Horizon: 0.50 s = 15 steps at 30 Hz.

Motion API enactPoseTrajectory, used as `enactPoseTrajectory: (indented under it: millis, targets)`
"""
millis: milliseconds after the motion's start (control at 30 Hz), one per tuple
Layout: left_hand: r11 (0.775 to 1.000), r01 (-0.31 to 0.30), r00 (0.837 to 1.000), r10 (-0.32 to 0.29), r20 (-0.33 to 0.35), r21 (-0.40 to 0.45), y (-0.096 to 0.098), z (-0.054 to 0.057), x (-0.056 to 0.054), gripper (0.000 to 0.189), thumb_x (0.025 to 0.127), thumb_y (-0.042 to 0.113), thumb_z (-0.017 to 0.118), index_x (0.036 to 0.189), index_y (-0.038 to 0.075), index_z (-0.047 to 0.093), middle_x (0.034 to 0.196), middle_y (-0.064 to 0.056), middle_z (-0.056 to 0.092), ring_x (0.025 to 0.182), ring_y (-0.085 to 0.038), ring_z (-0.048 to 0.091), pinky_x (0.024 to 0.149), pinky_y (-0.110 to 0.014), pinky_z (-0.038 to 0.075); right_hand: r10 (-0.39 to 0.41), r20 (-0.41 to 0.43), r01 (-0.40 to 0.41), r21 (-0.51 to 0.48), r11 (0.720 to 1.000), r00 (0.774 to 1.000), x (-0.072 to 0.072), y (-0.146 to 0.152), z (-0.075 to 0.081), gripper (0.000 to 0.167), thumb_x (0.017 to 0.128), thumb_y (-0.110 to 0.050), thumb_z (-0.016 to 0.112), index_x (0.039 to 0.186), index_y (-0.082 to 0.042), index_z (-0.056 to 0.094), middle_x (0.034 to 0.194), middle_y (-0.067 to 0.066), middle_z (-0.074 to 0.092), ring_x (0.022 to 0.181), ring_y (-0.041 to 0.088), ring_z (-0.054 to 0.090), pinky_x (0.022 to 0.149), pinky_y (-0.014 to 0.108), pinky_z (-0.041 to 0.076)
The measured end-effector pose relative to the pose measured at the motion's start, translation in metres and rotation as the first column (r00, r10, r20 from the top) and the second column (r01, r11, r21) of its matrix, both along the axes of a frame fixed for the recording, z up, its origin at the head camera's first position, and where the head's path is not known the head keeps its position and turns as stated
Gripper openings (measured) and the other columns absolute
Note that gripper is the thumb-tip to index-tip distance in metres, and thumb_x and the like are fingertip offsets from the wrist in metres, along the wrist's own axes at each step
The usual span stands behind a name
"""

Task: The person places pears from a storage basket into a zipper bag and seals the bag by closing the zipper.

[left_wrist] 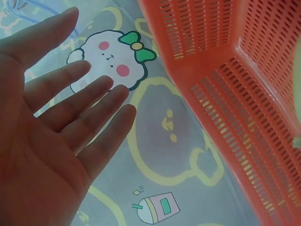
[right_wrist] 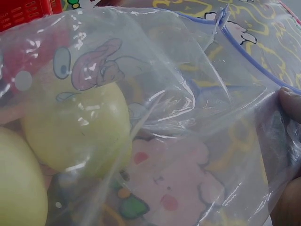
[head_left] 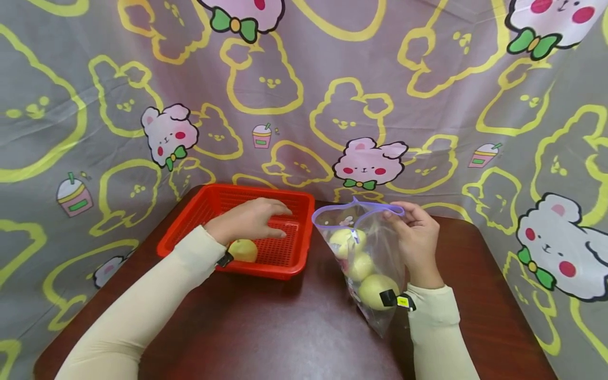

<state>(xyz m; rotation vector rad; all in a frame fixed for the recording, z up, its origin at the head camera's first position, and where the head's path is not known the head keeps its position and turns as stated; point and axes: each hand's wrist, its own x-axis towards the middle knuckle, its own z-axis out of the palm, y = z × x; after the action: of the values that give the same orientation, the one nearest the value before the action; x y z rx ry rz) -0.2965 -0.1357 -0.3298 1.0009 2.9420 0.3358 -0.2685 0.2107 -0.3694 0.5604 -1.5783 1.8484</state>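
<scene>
Pinching the purple rim (head_left: 328,225) of the clear zip bag (head_left: 382,245), your right hand (head_left: 420,240) holds it by the edge on that hand's side, with the mouth gaping at the top. Three round yellow-green fruits (head_left: 377,291) sit inside the bag, stacked one above another and visible through the printed film; whether the bag's bottom touches the tabletop (head_left: 304,327) you cannot tell. Your left hand (head_left: 252,219) is released and carries nothing, its fingers extended and spread above the red plastic basket (head_left: 306,248). A single yellow-green fruit (head_left: 244,252) lies in that basket, toward its near side, just below your left wrist. The basket stands on the dark reddish-brown tabletop to the left of the bag, apart from it. Behind both hangs a grey curtain (head_left: 304,124) printed with cartoon bunnies and drink cups.
</scene>
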Motion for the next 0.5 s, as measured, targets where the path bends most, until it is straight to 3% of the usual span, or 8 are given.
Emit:
enactPoseTrajectory:
  millis: [500]
  targets:
    - [0.999, -0.053, 0.998, 0.053, 0.014, -0.007, -0.024, -0.008, -0.003, 0.055, 0.080, 0.038, 0.079, 0.128, 0.014, 0.065, 0.129, -0.003, 0.060, 0.120, -0.021, 0.054, 0.099, -0.043, 0.044, -0.001, -0.006, 0.002, 0.008, 1.000, 1.000, -0.002, 0.000, -0.002, 0.023, 0.080, 0.012, 0.073, 0.099, 0.019, 0.063, 0.082, 0.015, 0.072, 0.072, 0.013, 0.069, 0.066, 0.022, 0.054]
